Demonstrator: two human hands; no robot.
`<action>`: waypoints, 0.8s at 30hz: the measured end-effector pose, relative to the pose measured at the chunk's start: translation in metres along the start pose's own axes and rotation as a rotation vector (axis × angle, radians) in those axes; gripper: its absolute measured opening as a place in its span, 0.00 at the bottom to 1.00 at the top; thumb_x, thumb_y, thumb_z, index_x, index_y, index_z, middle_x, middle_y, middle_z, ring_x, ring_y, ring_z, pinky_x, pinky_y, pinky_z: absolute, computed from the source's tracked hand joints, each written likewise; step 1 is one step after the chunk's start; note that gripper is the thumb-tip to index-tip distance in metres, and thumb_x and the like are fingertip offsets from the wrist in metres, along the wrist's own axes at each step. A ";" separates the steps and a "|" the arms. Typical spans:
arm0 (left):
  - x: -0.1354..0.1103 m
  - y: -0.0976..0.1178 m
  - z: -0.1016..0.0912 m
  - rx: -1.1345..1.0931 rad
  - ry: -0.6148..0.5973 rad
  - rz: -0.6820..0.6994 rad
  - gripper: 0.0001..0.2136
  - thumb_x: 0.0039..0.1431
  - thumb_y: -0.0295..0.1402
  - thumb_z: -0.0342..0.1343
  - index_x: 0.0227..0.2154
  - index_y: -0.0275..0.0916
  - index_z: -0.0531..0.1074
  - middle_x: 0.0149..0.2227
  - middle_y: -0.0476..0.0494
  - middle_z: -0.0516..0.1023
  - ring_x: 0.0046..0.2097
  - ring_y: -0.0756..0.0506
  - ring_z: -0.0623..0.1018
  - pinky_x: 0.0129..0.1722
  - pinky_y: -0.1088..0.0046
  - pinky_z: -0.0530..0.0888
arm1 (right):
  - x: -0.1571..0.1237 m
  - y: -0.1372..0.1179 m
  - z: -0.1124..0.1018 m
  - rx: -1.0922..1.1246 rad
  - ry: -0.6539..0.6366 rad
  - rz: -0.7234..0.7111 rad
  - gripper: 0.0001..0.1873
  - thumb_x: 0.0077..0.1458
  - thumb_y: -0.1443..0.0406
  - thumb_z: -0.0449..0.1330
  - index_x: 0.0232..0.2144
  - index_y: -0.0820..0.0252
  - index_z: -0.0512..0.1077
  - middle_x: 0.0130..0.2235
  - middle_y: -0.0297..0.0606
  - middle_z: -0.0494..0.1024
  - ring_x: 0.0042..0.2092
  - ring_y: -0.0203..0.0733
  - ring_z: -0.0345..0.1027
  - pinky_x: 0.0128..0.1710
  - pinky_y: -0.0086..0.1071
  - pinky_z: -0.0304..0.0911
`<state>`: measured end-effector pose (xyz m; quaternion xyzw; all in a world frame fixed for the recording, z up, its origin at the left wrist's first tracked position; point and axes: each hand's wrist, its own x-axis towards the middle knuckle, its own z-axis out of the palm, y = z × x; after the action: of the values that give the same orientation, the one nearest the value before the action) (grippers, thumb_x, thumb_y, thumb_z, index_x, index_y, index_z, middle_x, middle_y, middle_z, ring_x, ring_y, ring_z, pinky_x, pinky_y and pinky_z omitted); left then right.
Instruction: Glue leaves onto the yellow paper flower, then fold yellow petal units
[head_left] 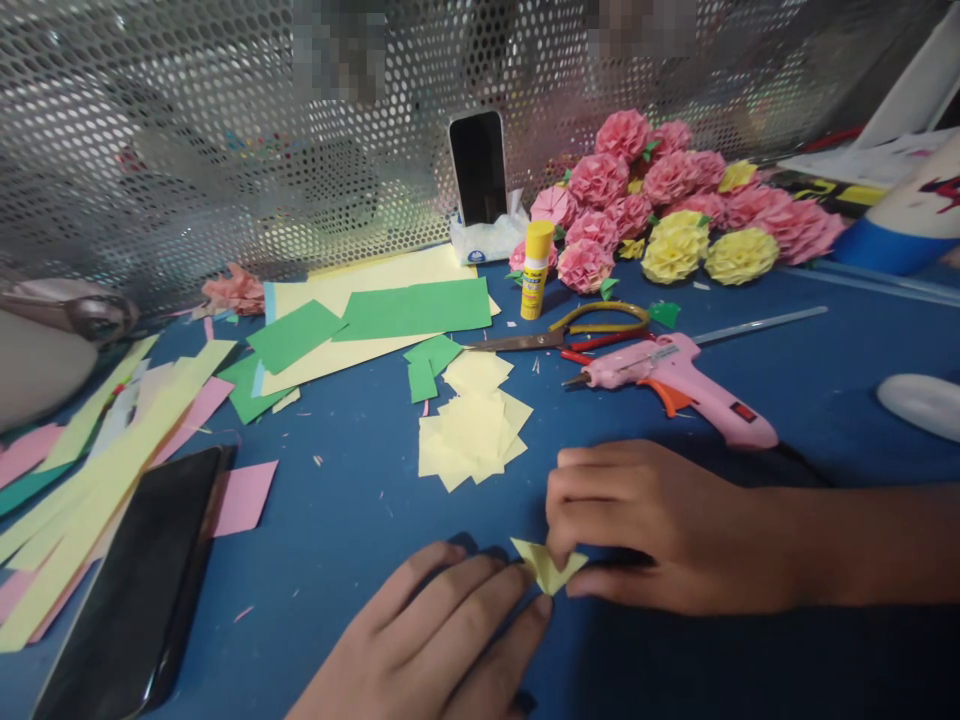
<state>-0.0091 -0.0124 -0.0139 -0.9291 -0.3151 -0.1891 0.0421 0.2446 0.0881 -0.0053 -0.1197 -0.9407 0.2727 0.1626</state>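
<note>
A small folded yellow paper piece lies on the blue table between my two hands. My right hand comes in from the right, fingers curled, pinching the paper's right side. My left hand lies low at the bottom, fingers stretched and pressed on the paper's left edge. Just behind the hands sits a loose pile of yellow paper squares.
A pink glue gun, scissors and a glue stick lie beyond the pile. Pink and yellow paper flowers crowd the back right. Green and yellow sheets, paper strips and a dark phone fill the left.
</note>
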 end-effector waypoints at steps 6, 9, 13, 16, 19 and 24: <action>-0.003 -0.005 0.009 0.039 0.040 0.030 0.18 0.74 0.40 0.43 0.56 0.42 0.73 0.55 0.49 0.77 0.58 0.48 0.72 0.70 0.67 0.50 | 0.000 -0.002 0.001 0.018 0.013 -0.015 0.08 0.68 0.64 0.55 0.39 0.60 0.72 0.38 0.35 0.75 0.38 0.37 0.65 0.49 0.34 0.59; -0.004 -0.005 0.010 0.045 0.016 0.031 0.18 0.75 0.39 0.42 0.58 0.42 0.72 0.58 0.48 0.74 0.61 0.47 0.70 0.70 0.65 0.50 | 0.000 -0.004 -0.001 0.014 0.020 -0.014 0.09 0.69 0.64 0.54 0.38 0.61 0.72 0.37 0.35 0.76 0.38 0.37 0.66 0.48 0.32 0.59; -0.005 -0.006 0.011 0.064 0.016 0.059 0.19 0.74 0.40 0.42 0.59 0.41 0.70 0.58 0.48 0.74 0.61 0.46 0.70 0.70 0.63 0.50 | 0.001 -0.004 -0.001 0.020 0.019 -0.013 0.10 0.70 0.65 0.52 0.37 0.60 0.72 0.36 0.35 0.76 0.37 0.36 0.66 0.48 0.32 0.60; -0.005 -0.007 0.013 0.069 0.016 0.058 0.19 0.74 0.40 0.43 0.59 0.41 0.70 0.58 0.49 0.74 0.60 0.46 0.71 0.70 0.62 0.50 | 0.002 -0.003 0.000 0.034 0.003 -0.011 0.11 0.70 0.65 0.52 0.37 0.60 0.72 0.36 0.35 0.76 0.37 0.36 0.66 0.50 0.33 0.60; -0.006 -0.007 0.014 0.058 0.017 0.049 0.18 0.74 0.39 0.43 0.59 0.41 0.71 0.58 0.49 0.75 0.60 0.46 0.71 0.70 0.61 0.49 | 0.001 -0.002 0.000 0.032 0.009 0.016 0.08 0.69 0.64 0.54 0.44 0.61 0.71 0.42 0.37 0.77 0.43 0.38 0.67 0.52 0.34 0.60; -0.003 -0.007 0.012 0.069 0.022 0.031 0.17 0.74 0.38 0.43 0.57 0.43 0.72 0.56 0.48 0.75 0.60 0.47 0.70 0.71 0.61 0.49 | -0.001 0.000 0.002 0.036 0.006 0.029 0.12 0.69 0.62 0.54 0.50 0.61 0.69 0.46 0.39 0.76 0.47 0.40 0.66 0.50 0.33 0.61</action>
<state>-0.0117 -0.0067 -0.0264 -0.9298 -0.3065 -0.1875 0.0803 0.2446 0.0871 -0.0075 -0.1313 -0.9333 0.2915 0.1635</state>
